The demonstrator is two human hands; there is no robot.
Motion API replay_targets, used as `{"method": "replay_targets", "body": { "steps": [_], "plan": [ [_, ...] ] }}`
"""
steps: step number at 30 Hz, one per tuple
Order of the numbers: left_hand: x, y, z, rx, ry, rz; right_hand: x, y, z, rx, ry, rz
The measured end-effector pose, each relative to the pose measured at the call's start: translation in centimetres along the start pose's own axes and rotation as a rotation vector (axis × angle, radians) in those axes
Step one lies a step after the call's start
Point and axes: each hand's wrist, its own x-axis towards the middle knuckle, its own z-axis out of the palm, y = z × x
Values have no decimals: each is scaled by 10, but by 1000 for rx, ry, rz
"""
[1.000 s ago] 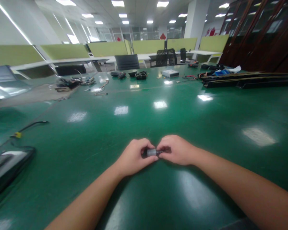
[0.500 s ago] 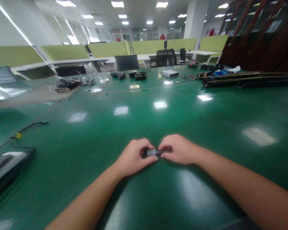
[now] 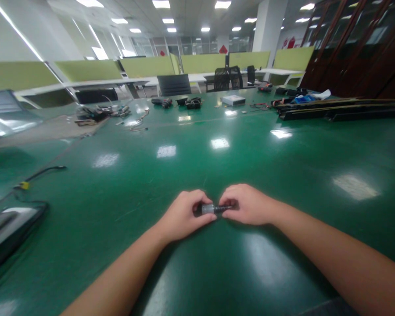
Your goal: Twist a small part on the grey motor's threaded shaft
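Observation:
A small dark bottle (image 3: 207, 209) with a grey band lies sideways between my two hands, low over the green tabletop. My left hand (image 3: 188, 213) is closed round its wide dark end, thumb below and fingers above. From its right side runs a narrow, ridged black part (image 3: 219, 209). My right hand (image 3: 242, 205) pinches that narrow part between thumb and fingertips; its far tip is partly hidden in the curled fingers. Whether the narrow part is a cap or a nozzle I cannot tell.
A glossy green table (image 3: 197, 162) spreads around my hands. At the left edge lie a dark-rimmed device (image 3: 11, 232) and a black cable (image 3: 46, 172). Toward the back are tangled cables (image 3: 102, 113), a white box (image 3: 233, 100) and long black strips (image 3: 342, 109).
My right hand has shifted slightly to the right, and a little more of the narrow black part shows between the hands. The left hand stays nearly still.

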Motion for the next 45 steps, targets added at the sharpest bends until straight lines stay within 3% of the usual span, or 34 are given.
{"method": "replay_targets", "body": {
  "steps": [24,31,39,45],
  "plan": [
    [-1,0,1,-23,-1,-12,-4,7,-8,-78,-24,-18],
    [-2,-1,1,-10,-7,-25,-7,9,-13,-58,-26,25],
    [-3,-2,-2,-17,0,-23,-10,14,-29,-81,-116,124],
    [-3,-4,-1,-17,-3,-23,-9,16,-27,-63,-115,126]
  ]
}}
